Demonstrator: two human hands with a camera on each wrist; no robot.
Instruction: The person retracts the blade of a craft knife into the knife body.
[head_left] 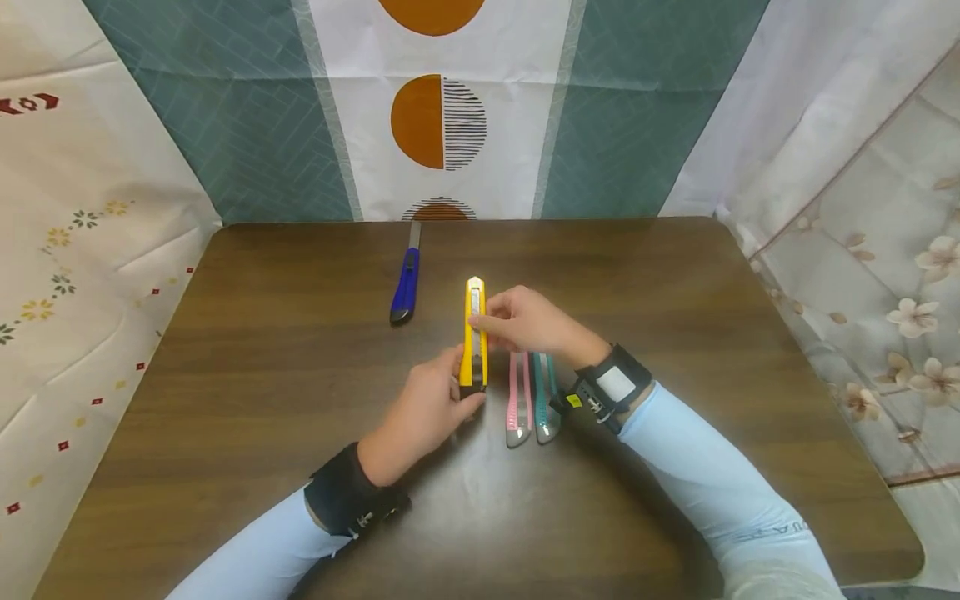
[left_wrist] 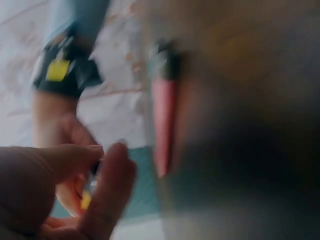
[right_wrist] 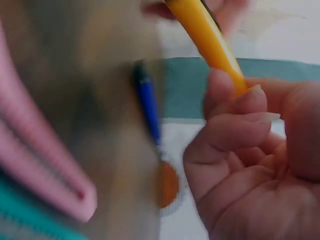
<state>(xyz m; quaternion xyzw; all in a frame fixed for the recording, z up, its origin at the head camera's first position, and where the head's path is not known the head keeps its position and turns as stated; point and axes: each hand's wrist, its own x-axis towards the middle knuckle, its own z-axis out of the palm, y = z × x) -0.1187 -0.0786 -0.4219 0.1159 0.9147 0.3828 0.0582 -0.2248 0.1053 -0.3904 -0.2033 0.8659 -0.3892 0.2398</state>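
Note:
A yellow utility knife (head_left: 468, 358) is held upright above the table between both hands. My left hand (head_left: 420, 408) grips its dark lower end, thumb in front. My right hand (head_left: 528, 321) pinches the body higher up, its thumb on the front face. In the right wrist view the curled fingers of that hand (right_wrist: 240, 145) hold one end of the yellow knife (right_wrist: 207, 37). No long blade shows beyond the knife's tip. The left wrist view is blurred; my left hand (left_wrist: 105, 195) hides most of the knife (left_wrist: 86, 200) there.
A blue utility knife (head_left: 406, 283) lies at the back left, its blade extended toward the far edge. Pink (head_left: 513, 408) and teal (head_left: 546, 408) utility knives lie side by side below the right hand. All rest on the brown wooden table (head_left: 300, 333), with cloth hanging behind.

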